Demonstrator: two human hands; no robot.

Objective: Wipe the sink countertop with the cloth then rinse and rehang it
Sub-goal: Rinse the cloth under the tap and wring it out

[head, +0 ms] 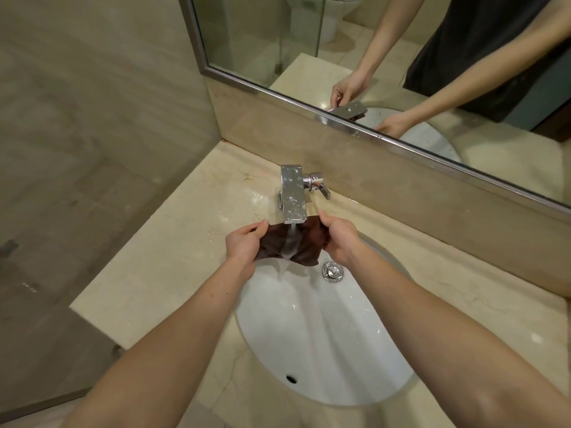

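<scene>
A dark brown cloth [309, 242] is stretched under the chrome faucet [293, 193], and water runs from the spout onto its middle. My left hand [244, 240] pinches the cloth's left edge. My right hand [340, 239] grips its right edge. Both hands hover over the far end of the white oval sink [324, 341], which is set into the beige marble countertop [160, 267]. Water spills off the cloth into the basin.
The chrome drain plug [332, 272] sits just below my right hand. The faucet lever [321, 186] sticks out to the right. A framed mirror [370, 57] runs along the back wall. The countertop's left edge drops to the floor [61, 149].
</scene>
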